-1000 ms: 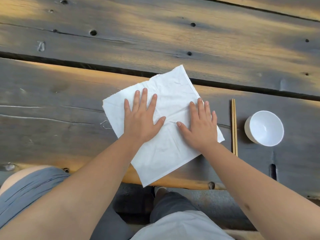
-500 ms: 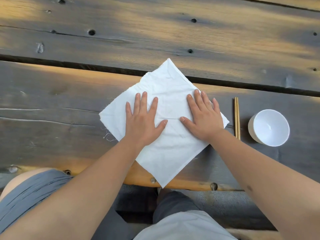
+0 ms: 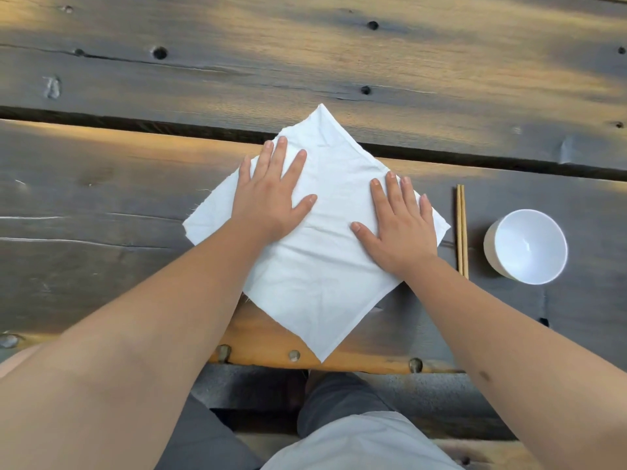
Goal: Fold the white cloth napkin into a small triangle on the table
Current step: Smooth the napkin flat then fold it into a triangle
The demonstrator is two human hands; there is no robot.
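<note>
On the weathered plank worktop (image 3: 101,205), I'm pressing both flat, spread hands, left (image 3: 271,195) and right (image 3: 400,225), on the napkin (image 3: 322,283), lying unfolded as a diamond, every fold remaining.

Napkin (image 3: 319,266) partly under hands (image 3: 271,198)
</note>
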